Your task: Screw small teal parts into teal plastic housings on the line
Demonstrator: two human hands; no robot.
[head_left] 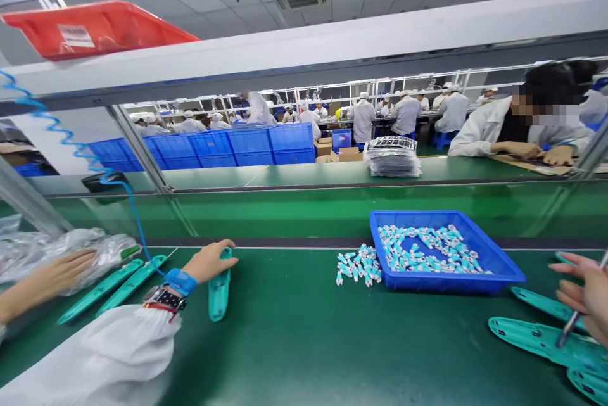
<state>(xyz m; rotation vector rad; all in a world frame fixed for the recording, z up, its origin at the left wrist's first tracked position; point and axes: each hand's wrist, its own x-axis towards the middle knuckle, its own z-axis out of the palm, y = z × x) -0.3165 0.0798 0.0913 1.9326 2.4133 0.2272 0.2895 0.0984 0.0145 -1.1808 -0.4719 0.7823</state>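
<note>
My left hand [209, 261], with a blue wristband and a watch, closes its fingers and thumb round the upper end of a long teal plastic shell [219, 298] on the bench. At the right edge, my right hand [586, 292] is partly cut off by the frame. It holds a slim pen-like tool [570, 328], whose lower end points down at a teal shell [522, 336]. More teal shells lie beside and under this hand. Two further teal shells [130, 284] lie left of my left hand, next to clear plastic bags [95, 242].
A blue tray [453, 284] holds many small turquoise-and-white parts; a loose pile of them [357, 265] lies beside it. Another person's hand [66, 273] rests on the bags. A blue coiled cord [135, 209] reaches my wrist. Beyond a divider, a person works near stacked packets [392, 158].
</note>
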